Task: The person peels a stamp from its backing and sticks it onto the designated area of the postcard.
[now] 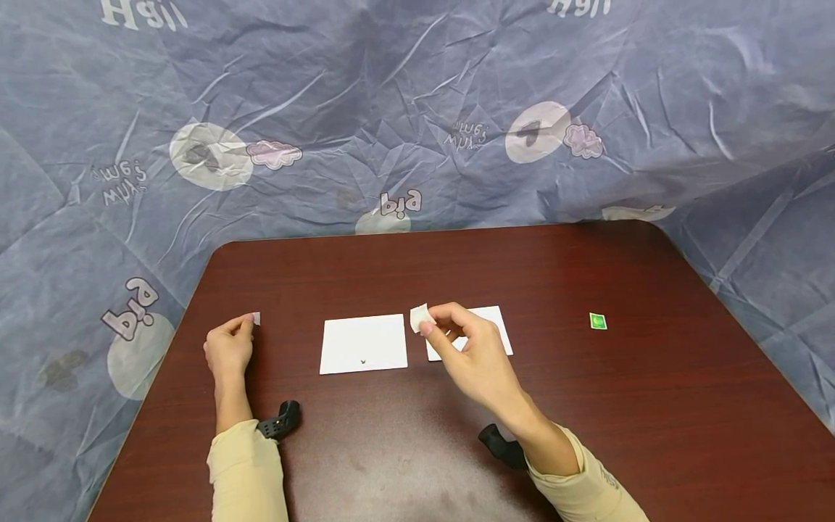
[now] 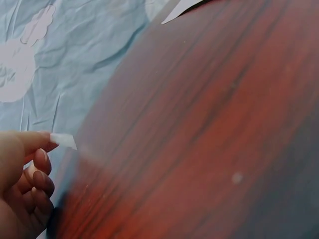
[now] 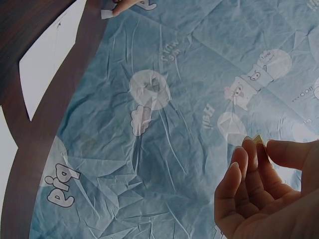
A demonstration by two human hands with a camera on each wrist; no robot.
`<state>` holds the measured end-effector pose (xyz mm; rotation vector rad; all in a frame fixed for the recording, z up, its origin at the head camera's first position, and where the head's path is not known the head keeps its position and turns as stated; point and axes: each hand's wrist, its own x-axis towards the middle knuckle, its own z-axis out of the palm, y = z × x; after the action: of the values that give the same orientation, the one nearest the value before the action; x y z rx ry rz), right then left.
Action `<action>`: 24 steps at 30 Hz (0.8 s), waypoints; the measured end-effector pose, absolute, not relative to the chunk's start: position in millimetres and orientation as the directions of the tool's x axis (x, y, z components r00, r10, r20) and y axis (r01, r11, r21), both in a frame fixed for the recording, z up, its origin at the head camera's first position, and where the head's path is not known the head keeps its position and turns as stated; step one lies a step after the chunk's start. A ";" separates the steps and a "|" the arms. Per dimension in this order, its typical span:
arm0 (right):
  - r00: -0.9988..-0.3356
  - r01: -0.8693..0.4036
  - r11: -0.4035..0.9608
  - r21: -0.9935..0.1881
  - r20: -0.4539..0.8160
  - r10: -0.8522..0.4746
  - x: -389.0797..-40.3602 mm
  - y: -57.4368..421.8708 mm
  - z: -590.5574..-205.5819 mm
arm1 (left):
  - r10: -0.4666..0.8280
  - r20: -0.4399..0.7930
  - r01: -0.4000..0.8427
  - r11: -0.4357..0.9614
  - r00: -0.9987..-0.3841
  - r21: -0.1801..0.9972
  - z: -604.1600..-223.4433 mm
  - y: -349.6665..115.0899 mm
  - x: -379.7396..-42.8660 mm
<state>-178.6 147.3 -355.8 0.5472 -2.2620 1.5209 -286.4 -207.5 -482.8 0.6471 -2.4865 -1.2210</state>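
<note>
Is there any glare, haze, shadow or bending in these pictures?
Head view: a pale glare on the table, low in the middle; left wrist view: rather hazy, with the white slip soft-edged and the lower right dim; right wrist view: the right hand in shade, the cloth tinted blue-green, the table's edge looking bowed, perhaps from the lens.

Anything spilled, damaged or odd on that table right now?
A small dark mark by the near edge of the left white card: it looks odd because the rest of that card is blank. Too small to tell whether it's print or dirt. No spills visible.
</note>
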 end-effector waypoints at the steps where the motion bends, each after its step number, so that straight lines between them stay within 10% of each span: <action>1: -0.860 -0.503 0.347 -0.792 0.496 -0.116 -178.6 147.3 -355.8 | -0.518 0.064 -0.265 0.534 -0.853 0.803 -482.7 -207.8 -286.3; 12: -0.856 -0.507 0.359 -0.783 0.507 -0.102 -178.6 147.2 -358.0 | -0.556 0.087 -0.241 0.489 -0.827 0.838 -475.5 -208.2 -282.8; 24: -0.841 -0.531 0.347 -0.773 0.530 -0.105 -179.8 147.6 -358.2 | -0.372 0.313 0.175 0.359 -0.874 0.917 -401.4 -149.8 -271.3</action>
<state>-179.8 147.6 -358.2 0.5586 -2.2272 1.4980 -271.3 -149.8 -401.4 0.1704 -2.1523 -1.5374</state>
